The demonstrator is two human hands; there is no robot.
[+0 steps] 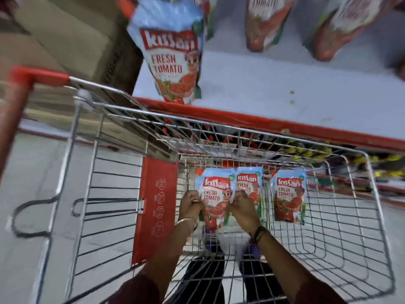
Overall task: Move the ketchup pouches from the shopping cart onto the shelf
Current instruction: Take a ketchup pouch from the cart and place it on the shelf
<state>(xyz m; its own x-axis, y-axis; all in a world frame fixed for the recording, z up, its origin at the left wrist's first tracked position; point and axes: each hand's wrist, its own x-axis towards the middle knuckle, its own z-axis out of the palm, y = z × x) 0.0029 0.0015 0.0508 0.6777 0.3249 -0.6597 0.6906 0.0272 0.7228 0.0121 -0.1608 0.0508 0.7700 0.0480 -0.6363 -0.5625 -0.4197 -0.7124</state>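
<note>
A: From the head camera, where are the person's hands?

B: Both are down inside the shopping cart, near its far wall. The left hand is closed on the left edge of one ketchup pouch, and the right hand is closed on that pouch's right edge, where it meets the second pouch just beside it. (Whether the right fingers also pinch the second pouch cannot be told.)

A: Any other pouches in the cart?

B: A third pouch lies towards the right side of the cart floor, apart from the other two and touched by neither hand.

A: And the shelf?

B: The white shelf, with a red front edge, lies beyond the cart's far rim. One pouch stands upright at its left front corner, label facing the camera. Two more pouches stand further back towards the right, blurred.

A: What else shows?

B: A bangle on the left wrist, a dark band on the right wrist, the cart's red handle at the upper left, and a red panel at the cart's left inner end.
</note>
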